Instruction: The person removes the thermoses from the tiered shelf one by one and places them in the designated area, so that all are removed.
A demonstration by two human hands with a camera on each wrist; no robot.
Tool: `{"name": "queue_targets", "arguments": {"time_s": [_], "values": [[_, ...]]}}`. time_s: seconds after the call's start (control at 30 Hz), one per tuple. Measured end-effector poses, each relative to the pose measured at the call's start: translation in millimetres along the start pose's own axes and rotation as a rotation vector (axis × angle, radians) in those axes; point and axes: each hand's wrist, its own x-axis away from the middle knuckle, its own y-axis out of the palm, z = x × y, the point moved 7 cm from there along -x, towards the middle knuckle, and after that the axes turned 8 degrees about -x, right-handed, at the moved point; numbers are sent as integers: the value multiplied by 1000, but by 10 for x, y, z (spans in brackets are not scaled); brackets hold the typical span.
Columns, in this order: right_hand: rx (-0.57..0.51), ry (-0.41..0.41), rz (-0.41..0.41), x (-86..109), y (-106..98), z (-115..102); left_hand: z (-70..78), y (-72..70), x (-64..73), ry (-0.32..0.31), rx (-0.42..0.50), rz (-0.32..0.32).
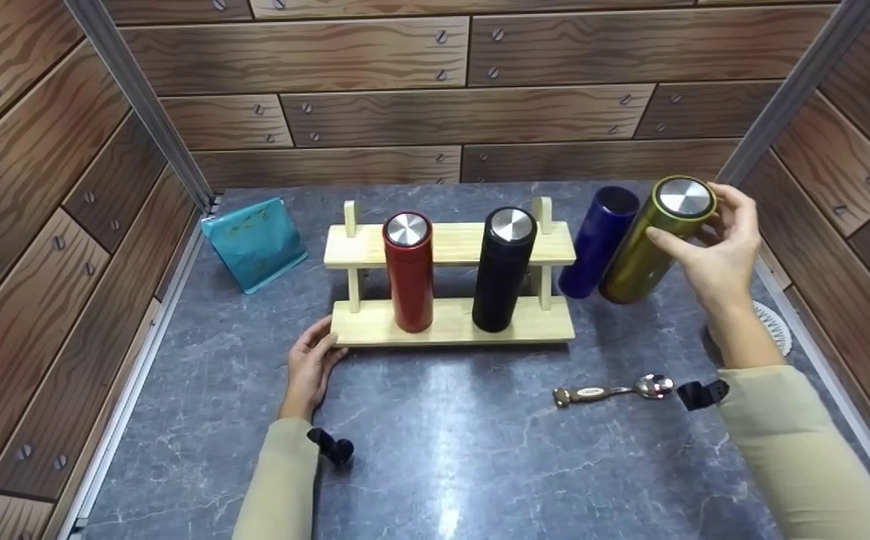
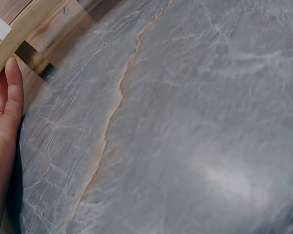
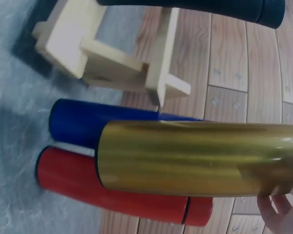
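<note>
My right hand [image 1: 727,251] grips a gold thermos bottle [image 1: 649,251] near its silver-topped lid, thumb on the near side. Whether its base touches the table cannot be told. Beside it stands a blue bottle [image 1: 598,244], and the right wrist view also has a red bottle [image 3: 112,187] behind the gold one, out of sight in the head view. At the left front corner of a two-tier wooden rack [image 1: 352,322], my left hand [image 1: 311,371] holds the lower shelf. Another red thermos [image 1: 410,277] and a black thermos [image 1: 506,277] stand upright on that shelf.
A teal pouch [image 1: 255,244] stands at the back left. In front of the rack's right end lies a spoon [image 1: 615,390] with a decorated handle. A white ridged round object [image 1: 774,326] is partly hidden by the right forearm. Wood-patterned walls [image 1: 375,56] enclose the grey marbled table [image 1: 435,450].
</note>
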Motion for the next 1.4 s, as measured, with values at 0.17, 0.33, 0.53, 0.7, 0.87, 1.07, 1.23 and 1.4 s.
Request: {"name": "queue_targets", "arguments": {"time_s": [0.17,0.33,0.53,0.7,0.87,1.07,1.23,1.4], "values": [[30,6,49,-18,-183,31,6,8,4,15,0,-8],[63,32,107,-69,-385,130,-6,12,17,7,-8,-23],[47,80,194,-104,-570,196,-1,21,17,0,-32,-25],[55,120,243,-168,-665,266,4,12,11,-12,-26,-10],[82,146,268,-247,-750,400,-9,9,8,-17,-8,-15],[177,165,304,-305,-822,611,-14,-20,19,-19,-9,-2],[131,146,305,-383,-811,727,-2,-5,3,-5,-9,-11],[80,157,339,-442,-846,830,-11,18,-1,-10,11,-9]]}}
